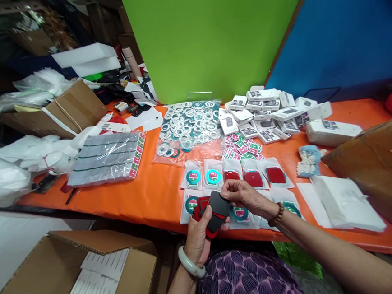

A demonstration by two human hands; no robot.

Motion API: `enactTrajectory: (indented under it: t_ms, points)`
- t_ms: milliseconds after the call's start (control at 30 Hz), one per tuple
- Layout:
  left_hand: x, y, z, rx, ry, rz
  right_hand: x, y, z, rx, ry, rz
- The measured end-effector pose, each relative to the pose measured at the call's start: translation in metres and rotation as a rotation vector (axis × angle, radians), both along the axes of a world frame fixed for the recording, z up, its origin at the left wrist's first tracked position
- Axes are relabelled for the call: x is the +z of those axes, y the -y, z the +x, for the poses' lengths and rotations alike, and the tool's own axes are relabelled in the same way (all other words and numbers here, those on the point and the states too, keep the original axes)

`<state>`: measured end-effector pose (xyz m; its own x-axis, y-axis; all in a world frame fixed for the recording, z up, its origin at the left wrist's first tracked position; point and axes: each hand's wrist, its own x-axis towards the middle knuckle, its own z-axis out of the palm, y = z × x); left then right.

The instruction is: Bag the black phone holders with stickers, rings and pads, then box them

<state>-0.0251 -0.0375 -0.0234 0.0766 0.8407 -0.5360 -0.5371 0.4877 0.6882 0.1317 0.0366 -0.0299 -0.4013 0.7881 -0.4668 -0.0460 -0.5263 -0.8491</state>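
Over the table's front edge, my left hand (198, 237) is closed on a fanned stack of thin red and black rounded-square pads (213, 219). My right hand (243, 195) pinches the corner of the uppermost black pad (218, 202), which still overlaps the stack. Beneath and beyond my hands, small white pouches lie in two rows. Red pads (275, 175) rest on some pouches in the back row. Others carry a teal ring over a red and green card, such as this ringed pouch (193, 178). My hands hide part of the front row.
Behind the pouches are a plastic bag of rings (190, 124), loose printed cards (242, 148) and piled small white boxes (267, 109). White pouches (343, 203) are stacked at right beside a brown carton (377, 169). A wrapped bundle (105, 158) lies left; an open carton (137, 269) stands below.
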Motion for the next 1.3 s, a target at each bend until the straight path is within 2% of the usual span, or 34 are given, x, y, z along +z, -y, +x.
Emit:
enactTrajectory:
  t_ms: [200,467,600,767,967,1167,1300]
  points:
    - [-0.001,0.0,0.001,0.066,0.024,-0.003,0.003,0.0,0.001,0.065,0.011,0.037]
    - [-0.002,0.003,0.001,0.134,0.019,0.009,-0.003,0.006,0.001,0.072,0.001,0.016]
    - [-0.007,0.005,0.0,0.177,0.037,0.002,-0.005,0.01,-0.004,0.033,-0.082,0.0]
    - [-0.01,0.011,0.002,0.156,0.004,-0.038,-0.007,-0.005,-0.003,-0.12,-0.1,0.007]
    - [-0.007,0.009,0.0,0.129,0.05,-0.028,-0.003,-0.016,-0.01,-0.01,-0.071,-0.003]
    - [-0.007,0.007,-0.005,0.149,0.076,0.006,-0.01,-0.001,-0.022,-0.134,-0.044,0.032]
    - [-0.007,0.005,-0.006,0.161,0.015,0.01,-0.011,-0.001,-0.019,-0.124,-0.076,-0.015]
